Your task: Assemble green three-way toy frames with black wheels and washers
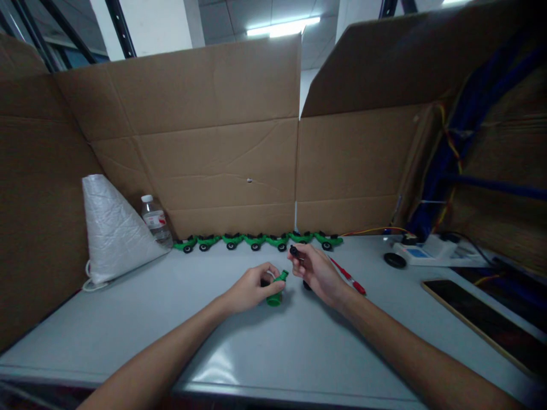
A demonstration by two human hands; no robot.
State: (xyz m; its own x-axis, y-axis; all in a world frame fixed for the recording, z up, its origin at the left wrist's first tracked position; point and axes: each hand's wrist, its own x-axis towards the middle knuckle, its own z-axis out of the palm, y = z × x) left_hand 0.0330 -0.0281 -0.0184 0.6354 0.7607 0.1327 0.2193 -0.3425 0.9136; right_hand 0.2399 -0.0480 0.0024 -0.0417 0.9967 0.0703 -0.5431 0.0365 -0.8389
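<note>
My left hand is closed around a green plastic toy body, held just above the table. A small black part is pinched between the fingertips of my right hand, slightly higher and to the right of the green body. Partly hidden beneath my right hand lies a dark round piece. Close by on the right, a red screwdriver rests on the table. Behind both hands stands a row of several green toy vehicles with black wheels and black tops.
Cardboard panels wall the white table. A silvery cone-shaped bag and a water bottle stand at back left. Toward the right are a black disc, a power strip with wires, and a phone-like slab.
</note>
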